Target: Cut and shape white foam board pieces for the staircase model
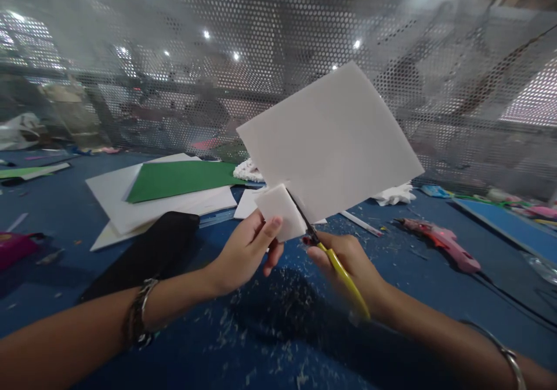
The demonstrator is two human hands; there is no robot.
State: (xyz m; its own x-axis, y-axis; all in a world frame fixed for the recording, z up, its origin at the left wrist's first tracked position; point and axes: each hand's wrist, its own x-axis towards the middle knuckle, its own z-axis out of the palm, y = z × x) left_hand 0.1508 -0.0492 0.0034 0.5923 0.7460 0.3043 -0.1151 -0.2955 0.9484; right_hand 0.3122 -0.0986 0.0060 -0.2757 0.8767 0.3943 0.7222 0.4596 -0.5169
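My left hand (250, 245) is closed, thumb on top, on a small square part (282, 210) of white foam sheet. Behind and above it a large white foam sheet (335, 140) stands up at a tilt. My right hand (348, 256) grips a pair of scissors (342, 271) with yellow handles. Their dark blades lie along the edge between the small square and the large sheet. Whether the two parts are still joined at the far end of the blades, I cannot tell.
A green sheet (187, 180) lies on white sheets (115, 204) at left, near a black flat object (152, 251). To the right are a pink glue gun (444, 242) with a cord and a blue board (513, 224). White scraps litter the blue table (209, 343); perforated metal screening (261, 42) rises behind.
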